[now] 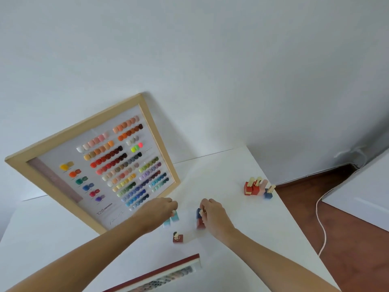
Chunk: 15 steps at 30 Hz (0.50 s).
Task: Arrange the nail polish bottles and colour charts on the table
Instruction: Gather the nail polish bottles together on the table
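A large wood-framed colour chart (92,165) leans against the wall at the table's back left. My left hand (156,213) grips two light blue bottles (171,219) just in front of it. My right hand (212,216) holds a dark blue bottle and a red bottle (200,219) by their tops. A dark red bottle (177,238) stands alone between my forearms. A cluster of red, pink and blue bottles (257,188) stands near the table's right edge. A second, red-edged colour chart (164,275) lies at the near edge, partly out of frame.
The white table (242,239) ends at the right, where a brown floor (347,239) drops away with a pale cable (321,220) across it. A white surface (362,194) stands at the far right. White wall behind.
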Each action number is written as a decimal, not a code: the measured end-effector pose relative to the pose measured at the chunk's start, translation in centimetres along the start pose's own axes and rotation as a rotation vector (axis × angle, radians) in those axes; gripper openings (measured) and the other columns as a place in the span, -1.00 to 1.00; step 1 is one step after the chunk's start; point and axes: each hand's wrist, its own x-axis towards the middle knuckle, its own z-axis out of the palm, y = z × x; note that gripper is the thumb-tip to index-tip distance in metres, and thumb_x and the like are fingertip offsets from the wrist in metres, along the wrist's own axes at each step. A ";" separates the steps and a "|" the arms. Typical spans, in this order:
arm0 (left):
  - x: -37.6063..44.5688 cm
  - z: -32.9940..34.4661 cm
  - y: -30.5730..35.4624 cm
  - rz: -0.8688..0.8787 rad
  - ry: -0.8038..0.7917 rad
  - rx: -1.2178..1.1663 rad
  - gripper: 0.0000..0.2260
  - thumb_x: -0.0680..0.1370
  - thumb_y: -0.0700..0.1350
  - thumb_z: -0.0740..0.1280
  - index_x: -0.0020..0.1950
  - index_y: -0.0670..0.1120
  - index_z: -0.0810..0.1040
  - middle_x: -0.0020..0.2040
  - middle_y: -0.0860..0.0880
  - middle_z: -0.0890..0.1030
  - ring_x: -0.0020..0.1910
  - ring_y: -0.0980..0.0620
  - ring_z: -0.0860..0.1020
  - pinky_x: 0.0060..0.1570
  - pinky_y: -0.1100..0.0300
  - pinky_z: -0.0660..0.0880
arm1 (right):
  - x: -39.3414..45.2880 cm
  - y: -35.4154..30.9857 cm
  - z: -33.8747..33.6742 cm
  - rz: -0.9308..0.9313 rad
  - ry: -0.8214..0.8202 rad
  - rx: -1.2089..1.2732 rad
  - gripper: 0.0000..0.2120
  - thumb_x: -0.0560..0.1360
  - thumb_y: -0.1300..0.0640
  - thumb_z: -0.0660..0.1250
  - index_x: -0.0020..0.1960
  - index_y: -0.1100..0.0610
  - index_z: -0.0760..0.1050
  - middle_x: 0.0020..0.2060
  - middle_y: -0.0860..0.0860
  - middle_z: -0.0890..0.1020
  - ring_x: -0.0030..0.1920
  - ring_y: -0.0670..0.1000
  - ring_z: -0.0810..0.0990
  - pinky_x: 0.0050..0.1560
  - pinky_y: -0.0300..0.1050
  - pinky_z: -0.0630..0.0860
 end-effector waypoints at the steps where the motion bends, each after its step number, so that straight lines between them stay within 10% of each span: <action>1: 0.6 -0.5 0.2 0.013 0.005 0.005 -0.86 0.63 -0.12 0.17 0.12 -0.06 0.48 0.00 -0.03 0.58 -0.07 0.01 0.55 -0.08 0.17 0.53 | -0.3 0.7 -0.6 0.004 0.006 0.010 -0.89 0.58 0.22 0.15 0.05 0.17 0.44 -0.02 0.12 0.56 -0.04 0.11 0.54 -0.03 -0.06 0.53; 15: 13.2 -3.1 11.9 0.206 -0.062 -0.079 -0.83 0.59 -0.12 0.19 0.04 -0.13 0.54 -0.04 -0.08 0.61 -0.07 -0.07 0.54 -0.18 0.14 0.37 | -4.9 13.4 -11.4 0.107 0.168 0.081 -0.86 0.45 0.36 0.26 -0.18 0.15 0.48 -0.25 -0.05 0.52 -0.28 -0.11 0.47 -0.28 -0.30 0.37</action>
